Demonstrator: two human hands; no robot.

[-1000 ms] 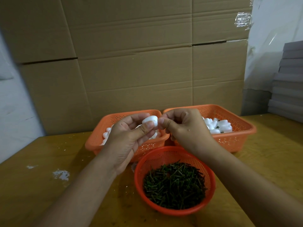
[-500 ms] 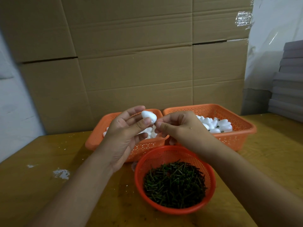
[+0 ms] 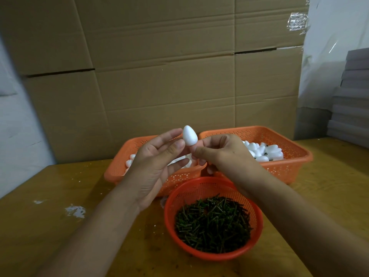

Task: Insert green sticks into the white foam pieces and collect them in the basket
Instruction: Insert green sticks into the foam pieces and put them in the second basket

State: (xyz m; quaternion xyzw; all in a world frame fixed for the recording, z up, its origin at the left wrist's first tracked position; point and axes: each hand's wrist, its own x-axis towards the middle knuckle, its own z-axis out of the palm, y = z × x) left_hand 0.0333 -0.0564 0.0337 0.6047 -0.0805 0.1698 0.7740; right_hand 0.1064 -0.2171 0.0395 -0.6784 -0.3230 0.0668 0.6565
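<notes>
The right hand pinches a foam egg at its base above the round basket of green sticks, left hand relaxed open beside it; a loose pinch could drop it.

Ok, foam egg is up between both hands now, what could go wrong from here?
1. The foam egg seems held only at its narrow base by the right hand; the left hand looks open beside it, so it could slip and drop.
2. It is raised over the gap between the rectangular baskets, near the round stick basket; a drop might land among the green sticks.
</notes>
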